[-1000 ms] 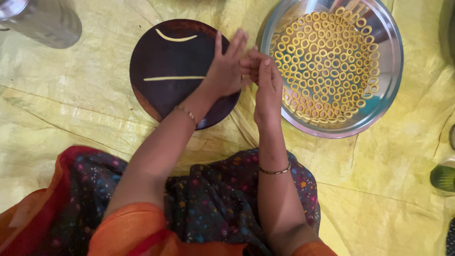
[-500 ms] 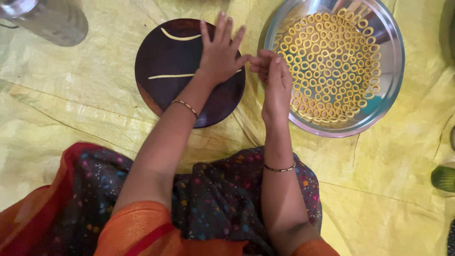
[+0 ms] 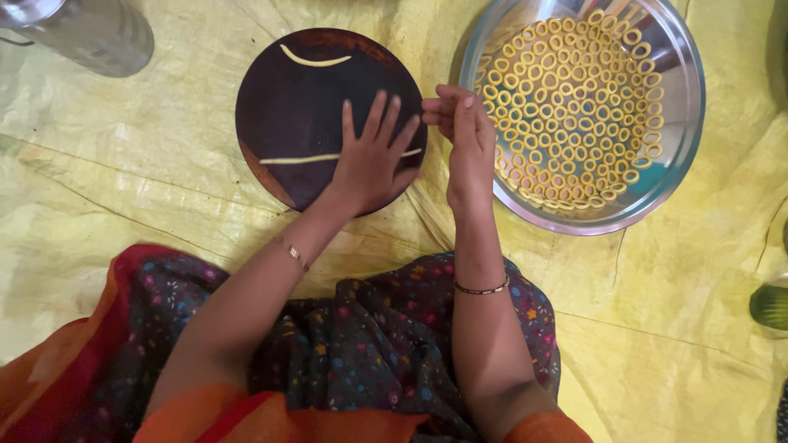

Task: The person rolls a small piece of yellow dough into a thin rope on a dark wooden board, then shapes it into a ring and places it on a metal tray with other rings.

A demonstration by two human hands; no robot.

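My left hand [image 3: 371, 156] lies flat with fingers spread on a dark round wooden board [image 3: 304, 98], pressing on a long thin strand of yellow dough [image 3: 300, 159]. A second, curved dough strand [image 3: 314, 60] rests near the board's far edge. My right hand [image 3: 465, 139] hovers just right of the board with its fingertips pinched together; whether a bit of dough is between them I cannot tell. To the right, a wide steel tray [image 3: 675, 164] holds several rows of small yellow dough rings [image 3: 574, 107].
Everything sits on a crinkled yellow sheet [image 3: 123, 197] spread on the floor. A steel vessel [image 3: 78, 29] lies at the top left. A green object [image 3: 770, 305] shows at the right edge. My patterned dark skirt fills the bottom.
My left hand has come off the right hand and spread flat on the board over the dough strand. My right hand stays pinched beside the tray's near edge.
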